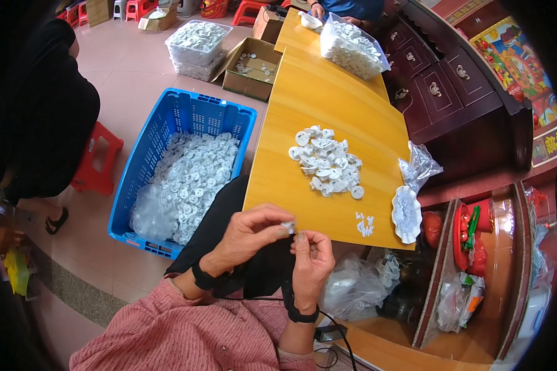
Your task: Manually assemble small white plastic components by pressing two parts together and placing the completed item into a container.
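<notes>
Near the table's front edge, my left hand (254, 238) pinches a small white plastic part (288, 227) between thumb and forefinger. Close against it is my right hand (311, 264), its fingers curled and the thumb pressed to the forefinger; what lies between them is too small and covered to make out. On the yellow wooden table (278, 167) beyond my hands lies a heap of round white plastic parts (328, 162). Several tiny white pieces (364, 225) are scattered to the right, beside a scalloped white dish (406, 216) full of similar small pieces.
To my left a blue crate (120, 204) holds many round white parts and a clear bag. A full clear tub (353, 49) stands at the table's far end, near another person (353, 9). Open shelves (439, 272) flank my right; a red stool (99, 157) stands left.
</notes>
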Demonstrator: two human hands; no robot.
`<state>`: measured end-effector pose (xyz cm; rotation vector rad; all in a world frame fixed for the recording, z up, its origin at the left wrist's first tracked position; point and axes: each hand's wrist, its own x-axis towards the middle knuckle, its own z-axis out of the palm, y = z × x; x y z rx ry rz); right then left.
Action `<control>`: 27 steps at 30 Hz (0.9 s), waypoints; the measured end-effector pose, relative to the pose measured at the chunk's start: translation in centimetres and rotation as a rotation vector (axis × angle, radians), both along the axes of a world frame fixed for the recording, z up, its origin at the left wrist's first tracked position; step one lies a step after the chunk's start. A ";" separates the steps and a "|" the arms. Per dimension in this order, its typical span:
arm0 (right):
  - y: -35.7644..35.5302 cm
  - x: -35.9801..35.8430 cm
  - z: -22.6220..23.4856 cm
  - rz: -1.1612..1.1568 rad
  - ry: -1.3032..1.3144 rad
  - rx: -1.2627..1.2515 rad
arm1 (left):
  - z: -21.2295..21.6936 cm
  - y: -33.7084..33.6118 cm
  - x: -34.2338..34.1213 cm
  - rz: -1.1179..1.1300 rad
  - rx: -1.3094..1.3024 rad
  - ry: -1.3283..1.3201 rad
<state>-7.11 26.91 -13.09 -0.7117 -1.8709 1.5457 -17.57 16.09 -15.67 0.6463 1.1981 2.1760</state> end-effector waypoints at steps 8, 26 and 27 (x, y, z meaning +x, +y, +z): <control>4.2 -2.7 -0.7 -0.083 -0.233 0.764 | -1.5 -3.2 -4.3 0.451 -0.071 -0.121; 5.0 -5.5 -1.6 0.022 -0.279 0.958 | -6.4 -4.2 -5.4 0.722 -0.363 -0.025; 5.1 -5.9 -1.4 0.021 -0.214 0.988 | -5.8 -3.6 -4.9 0.740 -0.351 0.024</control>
